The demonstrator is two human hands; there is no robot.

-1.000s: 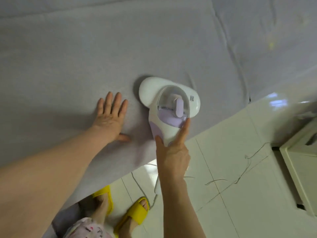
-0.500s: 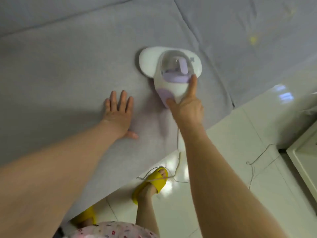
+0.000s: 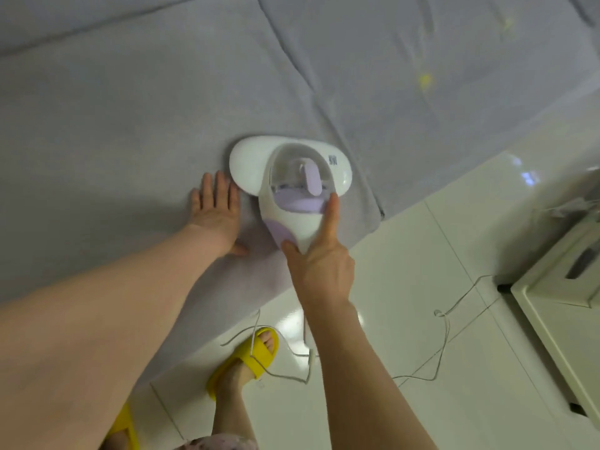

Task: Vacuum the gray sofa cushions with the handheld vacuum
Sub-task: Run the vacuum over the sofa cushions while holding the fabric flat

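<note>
White vacuum (image 3: 292, 186), one; right hand (image 3: 319, 267) grips; left hand (image 3: 214, 212) flat.

White-and-lilac handheld vacuum (image 3: 292, 186) flat on gray sofa cushion (image 3: 130, 125), near front edge.

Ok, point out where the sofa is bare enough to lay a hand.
Bare cushion lies left of and beyond the left hand, up to the back seam. The next cushion, right of the vacuum, is bare bar yellow specks. Crowded at the front edge: left hand flat beside the vacuum, right hand gripping it.
</note>
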